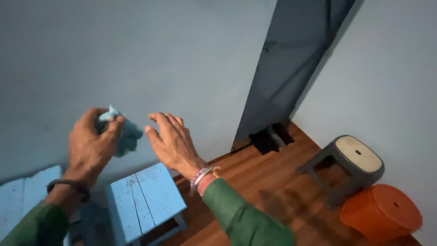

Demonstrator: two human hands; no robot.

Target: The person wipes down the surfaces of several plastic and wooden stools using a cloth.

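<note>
Left hand [93, 141] clutches blue cloth [122, 134]; right hand [172, 141] open.

Stool [355, 164] left of tub [381, 212]

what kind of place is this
Probably a plain room in a home: painted wall, wooden floor, a dark door, plus a blue wooden stool, grey stool and orange stool. The left hand holds a blue cloth.

A blue wall [136, 54] blocks passage ahead; a blue wooden stool [143, 200] stands below, while open wooden floor [255, 182] stretches toward grey [350, 166] and orange stools [382, 212].
</note>
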